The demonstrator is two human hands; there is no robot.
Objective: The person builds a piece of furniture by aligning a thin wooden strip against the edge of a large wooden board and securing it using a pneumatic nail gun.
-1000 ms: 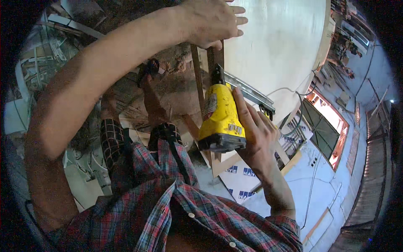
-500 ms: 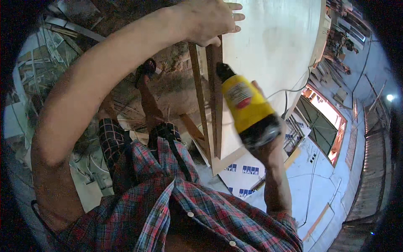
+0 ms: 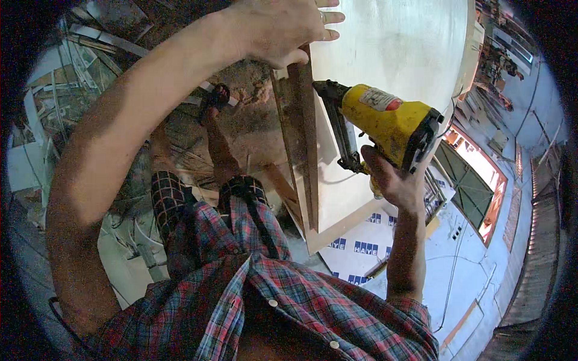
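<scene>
From the head camera, the right hand (image 3: pixel 394 180) is wrapped tight around the grip of a yellow and black nail gun (image 3: pixel 385 123), fingers curled fully round the handle below the tool's body. The gun lies tilted, its dark nose (image 3: pixel 328 90) pressed against the edge of a tall pale wooden panel (image 3: pixel 385 42) where a narrow brown wooden strip (image 3: pixel 301 132) runs down the panel's side. The left hand (image 3: pixel 283 27) lies at the top of that strip, palm flat and fingers stretched out across the panel's face, steadying it rather than gripping it; the arm reaches up from the lower left.

No containers show in this view.

Below, the person's red and blue plaid shirt (image 3: pixel 271 307) fills the lower edge, with checked shorts (image 3: pixel 174 204) and a sandalled foot (image 3: pixel 217 99) above it on a dusty brown floor (image 3: pixel 253 126) strewn with wood offcuts. A white sheet with blue printing (image 3: pixel 355 253) lies under the panel's lower corner. At right, a bright window (image 3: pixel 475 180) in a bluish wall.
</scene>
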